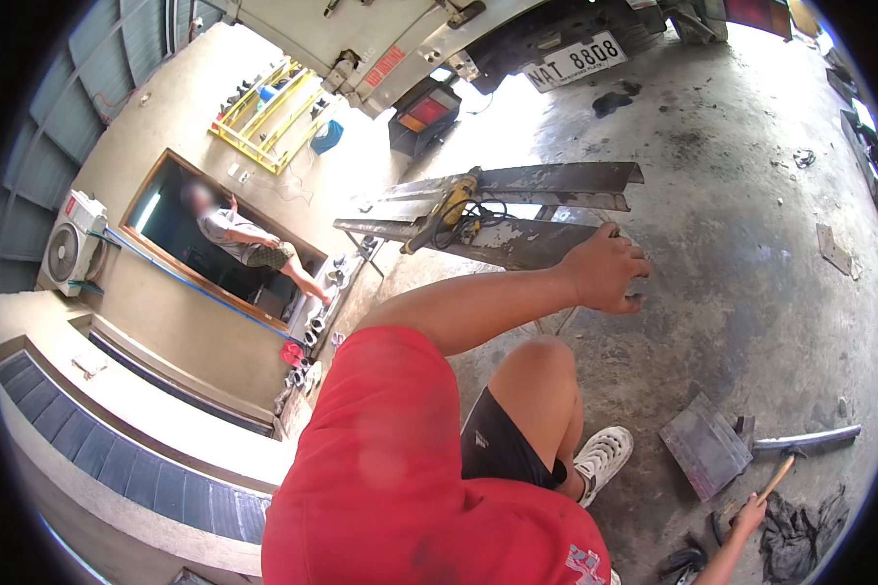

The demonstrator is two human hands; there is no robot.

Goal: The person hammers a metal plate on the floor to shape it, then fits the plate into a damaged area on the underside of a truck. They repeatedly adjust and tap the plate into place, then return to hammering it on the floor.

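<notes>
My left hand (pixel 610 273) is curled at the near right end of a worn steel beam (pixel 517 244), which lies beside other long steel pieces (pixel 566 178) on a low metal stand. A yellow power tool (pixel 449 216) with a coiled black cord rests across them. At the lower right, my right hand (pixel 751 514) grips a wooden-handled hammer (pixel 777 476), its head by a long metal bar (pixel 819 437) on the concrete floor. A square metal plate (pixel 700 444) lies just left of the bar, and crumpled black material (pixel 800 536) is beside my right hand.
A vehicle's rear (pixel 400 39) stands ahead. Another person (pixel 224 229) is in a doorway at the left, near shoes (pixel 310 341), an air-conditioner unit (pixel 66 253) and a yellow rack (pixel 263 117). A low concrete ledge (pixel 166 409) runs at the lower left. A small plate (pixel 834 249) lies at the right.
</notes>
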